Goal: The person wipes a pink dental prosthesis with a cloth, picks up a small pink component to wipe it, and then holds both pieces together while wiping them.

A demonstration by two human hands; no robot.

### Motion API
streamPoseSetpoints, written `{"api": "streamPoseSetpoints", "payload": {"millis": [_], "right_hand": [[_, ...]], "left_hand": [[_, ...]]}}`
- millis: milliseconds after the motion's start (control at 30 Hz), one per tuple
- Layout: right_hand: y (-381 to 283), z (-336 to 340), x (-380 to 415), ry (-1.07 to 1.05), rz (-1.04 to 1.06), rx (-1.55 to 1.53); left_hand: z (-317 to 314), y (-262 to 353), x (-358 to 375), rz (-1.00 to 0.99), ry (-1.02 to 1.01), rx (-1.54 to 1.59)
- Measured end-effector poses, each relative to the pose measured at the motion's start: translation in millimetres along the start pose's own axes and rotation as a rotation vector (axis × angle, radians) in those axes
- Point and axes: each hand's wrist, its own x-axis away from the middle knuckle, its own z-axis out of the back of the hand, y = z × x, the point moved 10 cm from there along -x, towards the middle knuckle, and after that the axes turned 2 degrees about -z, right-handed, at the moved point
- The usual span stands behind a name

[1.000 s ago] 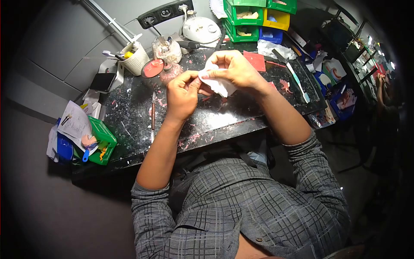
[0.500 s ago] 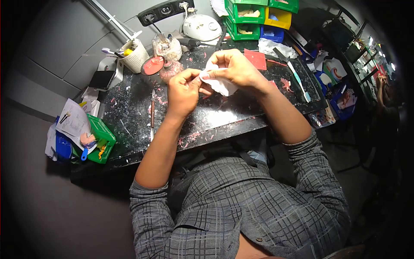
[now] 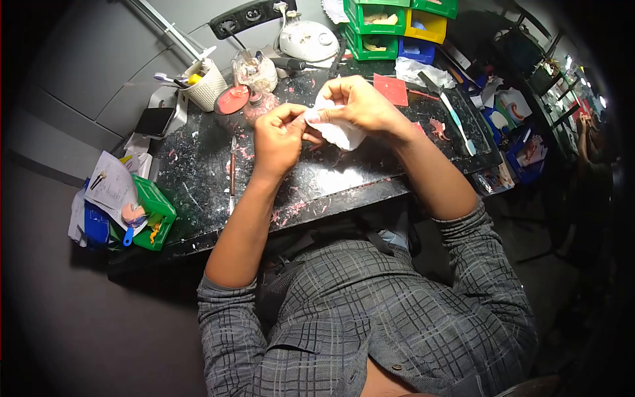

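Note:
Above the dark bench, my two hands meet. My right hand (image 3: 362, 108) is closed around a crumpled white tissue or cloth (image 3: 344, 135), its thumb pressing the upper end, and the loose part hangs below the fingers. My left hand (image 3: 278, 142) is closed in a pinch at the left side of the white piece. What sits between the left fingertips is too small and covered to make out. To the left, on the bench, lies a thin carving tool with a brown handle (image 3: 233, 173).
The black bench (image 3: 198, 192) is strewn with pink scraps. Behind my hands stand glass jars (image 3: 254, 71) and a red-topped lid (image 3: 233, 100). A red wax sheet (image 3: 391, 90) and a toothbrush (image 3: 458, 122) lie right. Stacked bins (image 3: 376, 46) stand behind; a green bin (image 3: 155, 195) is left.
My left hand has shifted very slightly left, and the white piece hangs a little lower and wider. Both hands keep their closed hold.

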Motion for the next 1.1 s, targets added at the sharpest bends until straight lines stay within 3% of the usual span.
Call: {"api": "streamPoseSetpoints", "payload": {"millis": [267, 500, 600, 1000, 1100], "right_hand": [[-1, -2, 0, -0.029, -0.012, -0.002], [-1, 0, 4, -0.054, -0.032, 0.184], [0, 1, 2, -0.006, -0.037, 0.05], [-1, 0, 3, -0.035, -0.026, 0.094], [-6, -3, 4, -0.04, 0.0, 0.224]], "left_hand": [[3, 1, -3, -0.024, 0.012, -0.017], [3, 4, -2, -0.025, 0.02, -0.002], [-7, 4, 2, 0.01, -0.027, -0.098], [-4, 6, 1, 0.013, -0.016, -0.019], [-7, 14, 2, -0.112, -0.032, -0.191]]}}
